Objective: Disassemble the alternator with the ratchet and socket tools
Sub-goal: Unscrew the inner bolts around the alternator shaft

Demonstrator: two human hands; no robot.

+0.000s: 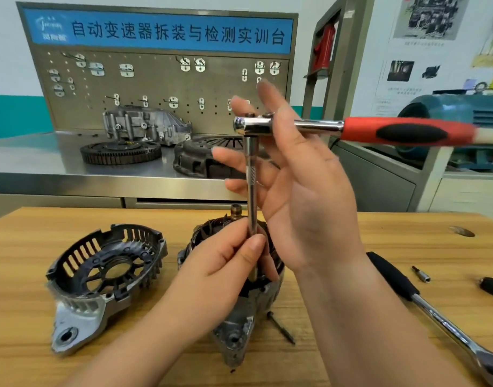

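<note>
Left hand (225, 263) pinches the extension bar (251, 174) low down, thumb and fingers curled round it just above the alternator (239, 311), which sits upright mid-table (22, 247). The right hand (301, 185) is splayed, fingers straight, with the neck of the red-handled ratchet (323, 127) lying across it – touching, not wrapped. The handle end is blurred.

That body looks like cast metal with windings: heavy, rigid, unlikely to tip, I'd say, though the copper coils look easily nicked. Best gripped by the outer casing or the mounting lug in front. The chrome bar is slick – the knurled band midway is probably the surest spot for fingers.

Around it: the removed end cover (105, 269) lies just left, apart from the body. A loose long bolt (281, 328) rests beside the lug and could roll. A second, black-handled ratchet (424, 300) and a small bit (420, 274) lie to the right, under the right forearm's sweep.
</note>
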